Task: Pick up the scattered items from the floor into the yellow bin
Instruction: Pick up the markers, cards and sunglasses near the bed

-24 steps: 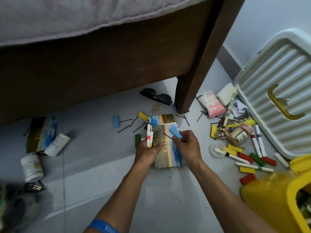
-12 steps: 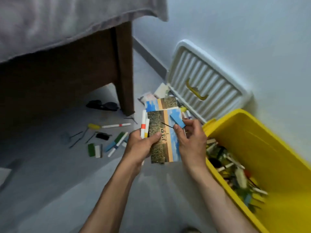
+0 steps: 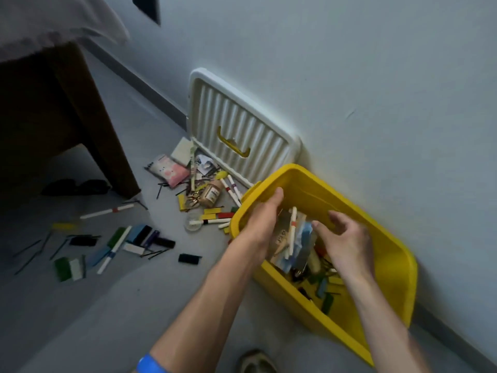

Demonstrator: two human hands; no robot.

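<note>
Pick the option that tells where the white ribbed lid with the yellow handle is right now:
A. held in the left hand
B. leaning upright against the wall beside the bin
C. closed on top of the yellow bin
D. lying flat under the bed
B: the white ribbed lid stands propped against the wall, just behind the open yellow bin.

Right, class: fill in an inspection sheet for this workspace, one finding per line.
Surface: grey floor, mostly bare near the camera.
Job's things: yellow bin by the wall, part filled; cards and a marker dropping in.
Clutter: markers, coloured blocks, hairpins, a small jar, pink packet, sunglasses.
Hands: left hand and right hand over the bin, both open.
Cables: nothing seen.
Surroundings: white bin lid against the wall, wooden bed leg.
</note>
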